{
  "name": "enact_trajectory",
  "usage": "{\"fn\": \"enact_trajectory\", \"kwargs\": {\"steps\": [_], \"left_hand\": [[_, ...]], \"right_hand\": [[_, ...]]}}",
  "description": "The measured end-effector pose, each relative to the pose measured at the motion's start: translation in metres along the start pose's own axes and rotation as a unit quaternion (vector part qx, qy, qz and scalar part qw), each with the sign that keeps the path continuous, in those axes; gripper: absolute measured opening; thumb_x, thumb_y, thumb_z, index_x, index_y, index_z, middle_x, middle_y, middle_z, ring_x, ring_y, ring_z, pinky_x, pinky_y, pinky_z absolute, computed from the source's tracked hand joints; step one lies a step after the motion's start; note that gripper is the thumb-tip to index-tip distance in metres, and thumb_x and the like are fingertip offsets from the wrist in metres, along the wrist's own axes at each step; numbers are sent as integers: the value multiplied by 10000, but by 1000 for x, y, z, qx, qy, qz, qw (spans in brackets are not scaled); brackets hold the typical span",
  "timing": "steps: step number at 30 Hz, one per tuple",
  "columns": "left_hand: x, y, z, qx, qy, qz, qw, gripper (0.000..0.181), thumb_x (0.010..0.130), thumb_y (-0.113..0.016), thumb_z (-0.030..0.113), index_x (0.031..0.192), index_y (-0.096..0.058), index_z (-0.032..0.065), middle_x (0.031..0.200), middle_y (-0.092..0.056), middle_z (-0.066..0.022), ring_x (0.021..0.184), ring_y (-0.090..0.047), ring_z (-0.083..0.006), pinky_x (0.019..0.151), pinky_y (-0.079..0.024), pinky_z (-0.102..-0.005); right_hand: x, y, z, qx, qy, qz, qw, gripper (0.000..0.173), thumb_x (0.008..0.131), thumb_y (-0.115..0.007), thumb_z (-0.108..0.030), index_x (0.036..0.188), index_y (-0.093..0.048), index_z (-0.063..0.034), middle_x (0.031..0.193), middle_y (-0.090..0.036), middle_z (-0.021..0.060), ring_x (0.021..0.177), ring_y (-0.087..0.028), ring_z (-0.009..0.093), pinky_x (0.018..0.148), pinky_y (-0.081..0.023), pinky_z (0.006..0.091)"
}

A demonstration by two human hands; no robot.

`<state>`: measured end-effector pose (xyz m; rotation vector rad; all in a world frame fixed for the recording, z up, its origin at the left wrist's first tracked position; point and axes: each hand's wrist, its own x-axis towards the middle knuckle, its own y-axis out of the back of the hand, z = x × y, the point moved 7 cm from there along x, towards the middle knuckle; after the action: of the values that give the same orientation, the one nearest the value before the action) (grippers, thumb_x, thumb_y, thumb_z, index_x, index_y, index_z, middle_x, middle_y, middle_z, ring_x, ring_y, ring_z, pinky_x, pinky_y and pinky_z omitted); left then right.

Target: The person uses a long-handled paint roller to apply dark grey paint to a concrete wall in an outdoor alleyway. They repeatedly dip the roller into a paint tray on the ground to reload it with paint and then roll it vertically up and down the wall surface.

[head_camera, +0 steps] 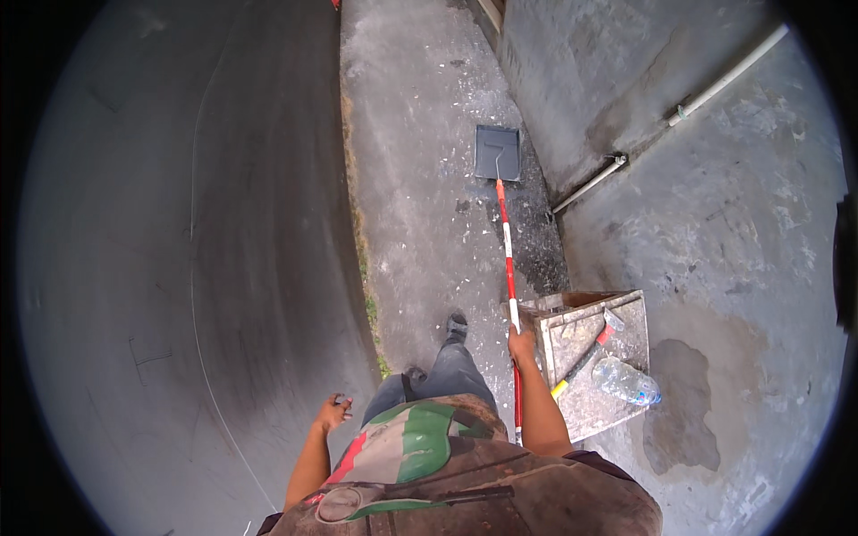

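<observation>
My right hand (521, 346) grips a red and white extension pole (511, 276). At the pole's far end, a paint roller frame (498, 157) rests in a dark paint tray (511, 170) on the ground. The roller itself blends with the grey in the tray, so its cover is hard to make out. My left hand (333, 412) hangs at my left side with its fingers apart and nothing in it. Beside my right forearm, a hammer-like tool (583, 362) with a black, red and yellow handle and a clear plastic bottle (625, 381) lie on a paint-spattered wooden box (560, 342).
A grey wall (268, 221) runs along my left, edged at its foot by a strip of grass (371, 311). On the right stands another grey wall (724, 268) with white pipes (730, 74). White specks dot the concrete walkway (415, 167) between them.
</observation>
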<state>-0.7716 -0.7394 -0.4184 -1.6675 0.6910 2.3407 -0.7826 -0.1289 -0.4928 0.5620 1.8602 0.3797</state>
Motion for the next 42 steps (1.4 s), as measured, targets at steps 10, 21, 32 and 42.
{"fn": "enact_trajectory", "kwargs": {"steps": [10, 21, 32, 42], "left_hand": [[30, 10, 51, 19, -44, -15, 999, 660, 980, -698, 375, 1479, -442, 26, 1195, -704, -199, 856, -734, -266, 710, -562, -373], [50, 10, 33, 5, -53, -28, 998, 659, 978, -702, 353, 1478, -443, 10, 1166, -717, -188, 851, -733, -261, 725, -570, -365], [51, 28, -47, -33, 2, -9, 999, 730, 961, -719, 355, 1499, -397, -17, 1158, -724, -203, 824, -733, -266, 683, -570, -372], [53, 27, -36, -12, -3, -37, 999, 694, 958, -725, 350, 1469, -438, -21, 1139, -724, -198, 809, -731, -255, 651, -570, -368]], "right_hand": [[-69, -4, 130, -157, 12, 26, 987, 746, 990, -495, -569, 1242, -625, 121, 1191, -646, 394, 1160, -646, 496, 998, -517, 479], [-47, -24, 11, -112, 48, -8, 993, 678, 1019, -517, -516, 947, -699, 133, 740, -701, 273, 658, -726, 394, 632, -547, 483], [-76, -52, 104, -160, 61, 53, 984, 716, 1006, -514, -521, 1107, -656, 173, 1001, -685, 361, 935, -685, 463, 852, -535, 494], [-40, -50, -9, -128, 51, 7, 990, 683, 1002, -508, -499, 1090, -684, 155, 901, -723, 313, 842, -751, 410, 770, -569, 477]]}}
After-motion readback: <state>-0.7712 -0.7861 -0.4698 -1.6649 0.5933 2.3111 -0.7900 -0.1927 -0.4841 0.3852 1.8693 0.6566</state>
